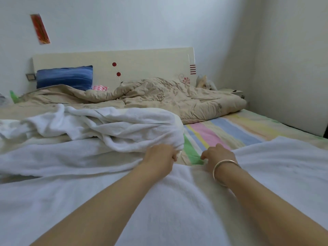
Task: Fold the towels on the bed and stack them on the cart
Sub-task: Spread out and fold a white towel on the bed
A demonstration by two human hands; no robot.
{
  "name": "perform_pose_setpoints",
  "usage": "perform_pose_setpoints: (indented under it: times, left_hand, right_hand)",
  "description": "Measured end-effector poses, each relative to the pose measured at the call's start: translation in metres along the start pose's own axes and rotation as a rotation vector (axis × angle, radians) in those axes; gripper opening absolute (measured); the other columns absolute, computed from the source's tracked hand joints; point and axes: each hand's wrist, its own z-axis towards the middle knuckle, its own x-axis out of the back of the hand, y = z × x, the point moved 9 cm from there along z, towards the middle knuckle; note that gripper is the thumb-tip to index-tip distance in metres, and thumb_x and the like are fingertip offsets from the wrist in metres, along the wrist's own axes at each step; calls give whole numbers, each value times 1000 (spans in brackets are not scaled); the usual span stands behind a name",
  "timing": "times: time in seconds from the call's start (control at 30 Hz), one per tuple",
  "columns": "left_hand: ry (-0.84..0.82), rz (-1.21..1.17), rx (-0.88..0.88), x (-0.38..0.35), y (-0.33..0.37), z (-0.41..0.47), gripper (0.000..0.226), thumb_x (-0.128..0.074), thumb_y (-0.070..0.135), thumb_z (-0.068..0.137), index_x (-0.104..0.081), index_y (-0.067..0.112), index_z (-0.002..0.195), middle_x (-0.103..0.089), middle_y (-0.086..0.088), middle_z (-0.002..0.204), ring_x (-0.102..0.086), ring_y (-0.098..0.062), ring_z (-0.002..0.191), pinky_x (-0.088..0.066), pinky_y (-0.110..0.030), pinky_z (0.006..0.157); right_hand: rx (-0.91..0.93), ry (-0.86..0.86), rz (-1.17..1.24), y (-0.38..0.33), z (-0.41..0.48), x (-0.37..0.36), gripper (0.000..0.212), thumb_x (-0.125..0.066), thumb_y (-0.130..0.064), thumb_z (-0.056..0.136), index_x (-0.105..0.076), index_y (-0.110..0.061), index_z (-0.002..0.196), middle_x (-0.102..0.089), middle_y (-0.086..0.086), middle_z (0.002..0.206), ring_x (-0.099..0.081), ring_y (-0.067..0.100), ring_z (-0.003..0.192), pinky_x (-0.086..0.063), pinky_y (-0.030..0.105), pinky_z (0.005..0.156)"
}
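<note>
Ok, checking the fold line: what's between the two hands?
Head view: between the left hand, gripping the crumpled towel, and the right hand lies bare striped sheet, beyond the far edge of the flat towel.

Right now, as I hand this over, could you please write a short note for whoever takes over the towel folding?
Left hand: fingers curled on the far edge of the spread towel, right beside the towel pile.
Right hand: pinches the same edge; bracelet on the wrist.
Things: the spread towel lies across the near part of the bed; the towel pile sits crumpled on the left behind it. The cart is not in view.
Done: one towel spread out; no fold shows yet.
Left: fold this towel, then those in the pile, and stack them all on the cart.
</note>
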Motion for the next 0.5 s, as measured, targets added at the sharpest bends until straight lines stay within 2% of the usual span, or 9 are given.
perform_pose_setpoints:
  times: [0.07,0.13,0.2,0.27,0.33,0.43,0.5]
  left_hand:
    - [-81,2,121,-11,-15,5,23,-55,18,89,-74,26,101,-70,6,108,-62,-19,104,-51,-31,88]
    - [-280,38,150,-28,-19,2,23,-57,21,89,-74,20,105,-71,1,108,-64,-22,101,-55,-34,87]
    - [-432,1,150,-35,-21,-4,25,-55,18,88,-74,11,104,-73,-8,101,-69,-26,88,-59,-36,77]
    - [-486,6,160,-34,-21,-7,23,-59,19,88,-73,7,101,-73,-8,93,-67,-24,80,-59,-34,76]
    - [-388,85,177,-22,-22,0,21,-62,23,89,-70,8,100,-71,-6,97,-65,-22,92,-55,-33,83]
    - [43,127,322,10,-22,10,21,-46,9,95,-60,11,112,-65,-11,110,-62,-29,105,-46,-35,78]
    - [226,38,375,8,-19,8,25,-39,4,95,-52,11,115,-62,-12,113,-60,-30,105,-40,-34,74]
  right_hand:
    - [-10,-96,-52,12,7,-1,39,-44,-19,99,-53,-30,135,-50,2,138,-43,22,130,-40,32,101]
    - [-28,-171,-31,23,9,-5,36,-49,-18,96,-57,-26,131,-54,2,135,-52,22,123,-41,29,99]
    - [-25,-165,-50,28,13,-8,31,-55,-19,93,-63,-23,123,-60,2,128,-57,23,115,-44,27,92]
    - [-32,-102,-65,33,17,-8,25,-57,-21,92,-66,-23,115,-63,2,119,-61,23,107,-46,27,83]
    - [-84,-9,7,41,21,-2,22,-53,-20,93,-63,-19,113,-63,4,114,-60,25,103,-44,27,77]
    - [-225,283,221,57,28,26,21,-44,-12,95,-56,-12,112,-61,11,111,-58,31,101,-39,30,74]
    - [-284,439,295,63,28,32,22,-41,-7,95,-54,-9,112,-58,12,114,-56,32,104,-39,31,75]
